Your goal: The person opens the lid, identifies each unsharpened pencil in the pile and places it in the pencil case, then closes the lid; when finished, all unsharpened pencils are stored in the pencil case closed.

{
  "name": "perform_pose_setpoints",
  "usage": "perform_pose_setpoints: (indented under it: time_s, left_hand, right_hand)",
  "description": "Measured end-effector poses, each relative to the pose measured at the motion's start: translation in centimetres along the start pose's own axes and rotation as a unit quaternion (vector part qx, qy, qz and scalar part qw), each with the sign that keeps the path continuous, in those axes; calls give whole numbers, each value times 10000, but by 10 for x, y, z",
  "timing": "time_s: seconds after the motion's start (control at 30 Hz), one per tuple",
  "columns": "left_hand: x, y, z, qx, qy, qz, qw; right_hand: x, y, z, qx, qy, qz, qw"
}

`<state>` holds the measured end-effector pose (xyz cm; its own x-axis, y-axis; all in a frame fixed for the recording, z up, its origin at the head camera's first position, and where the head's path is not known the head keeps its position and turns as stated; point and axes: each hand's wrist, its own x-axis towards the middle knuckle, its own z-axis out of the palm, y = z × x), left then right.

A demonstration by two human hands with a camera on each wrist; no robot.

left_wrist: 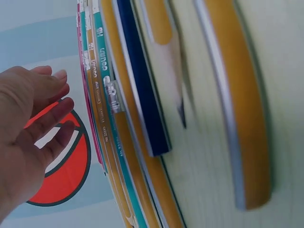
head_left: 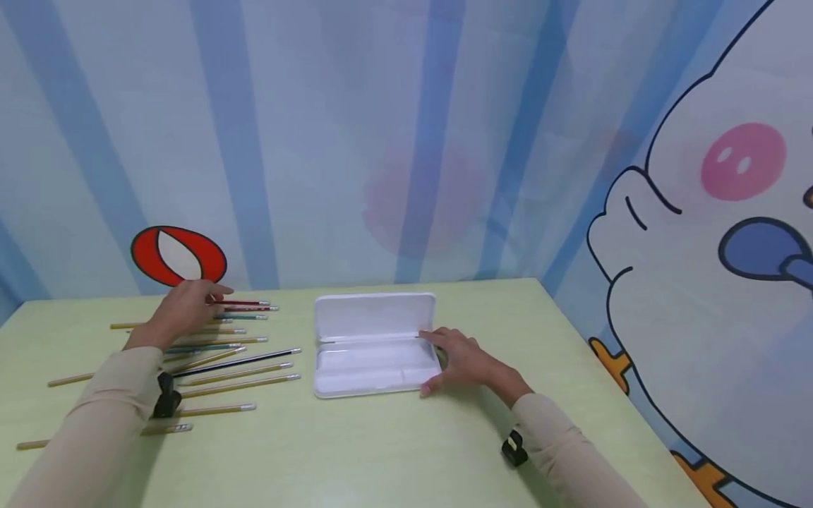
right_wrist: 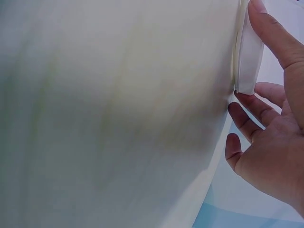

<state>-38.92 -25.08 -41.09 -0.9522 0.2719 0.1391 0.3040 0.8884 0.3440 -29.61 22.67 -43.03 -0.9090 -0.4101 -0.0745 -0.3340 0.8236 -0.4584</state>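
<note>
From here, I'd keep the open white hinged case [head_left: 356,360] steady and lift one slim wooden pencil at a time, without rolling its neighbours among the yellow, red and teal pencils [head_left: 235,363] on the pale-green counter [head_left: 381,451]. Left hand's [head_left: 181,314] fingers: loosely bent, nothing visibly held; right hand's [head_left: 466,363]: spread, touching the case's right end.

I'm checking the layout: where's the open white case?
In the head view, the white case lies right of the pencils, the right hand at its right end.
</note>
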Motion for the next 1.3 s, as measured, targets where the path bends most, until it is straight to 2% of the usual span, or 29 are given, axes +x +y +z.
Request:
perform_pose_setpoints:
  time_s: [0.17,0.33,0.7,0.9,1.13,1.3]
  left_hand:
    - [5,6,1,143,116,-37,9998]
    - [4,5,2,245,121,-144,9995]
    - [3,3,6,372,226,-57,9990]
    - [4,2,6,468,158,58,9988]
    - [4,0,9,385,6,-52,9992]
    - [2,-1,10,363,20,45,9993]
  right_hand:
    - [-3,2,-1,30,0,37,10000]
    - [-3,4,-1,31,-5,-20,10000]
    - [-4,2,-2,57,15,-82,9999]
    - [-5,3,-2,96,-1,-95,9999]
    - [-5,2,0,121,-65,-88,9999]
    - [-6,0,1,77,-49,-110,9999]
